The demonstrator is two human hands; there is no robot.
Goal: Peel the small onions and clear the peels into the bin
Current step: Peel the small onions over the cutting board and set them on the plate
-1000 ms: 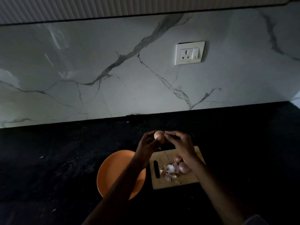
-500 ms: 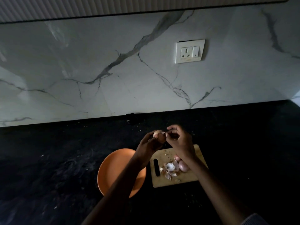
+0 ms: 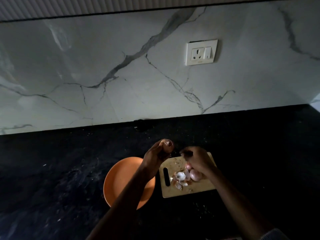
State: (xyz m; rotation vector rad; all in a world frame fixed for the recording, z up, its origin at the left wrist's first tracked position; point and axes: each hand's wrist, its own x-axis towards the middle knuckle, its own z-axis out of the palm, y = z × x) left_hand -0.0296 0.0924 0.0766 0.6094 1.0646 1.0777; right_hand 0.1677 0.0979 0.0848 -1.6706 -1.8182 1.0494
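Note:
My left hand grips a small brown-skinned onion above the counter, just behind the orange plate. My right hand hovers over the wooden cutting board, its fingers curled and pinching what looks like a small pale bit of peel. It is a short way right of the held onion and not touching it. On the board lie a heap of loose peels and a pinkish peeled onion; another onion shows partly under my right hand. No bin is in view.
An empty orange plate sits left of the board, partly under my left forearm. The black counter runs to a white marble backsplash with a wall socket. Small peel crumbs dot the counter near the board.
My right hand has come off the held onion and dropped right and down over the board. My left hand has shifted slightly left with the onion.

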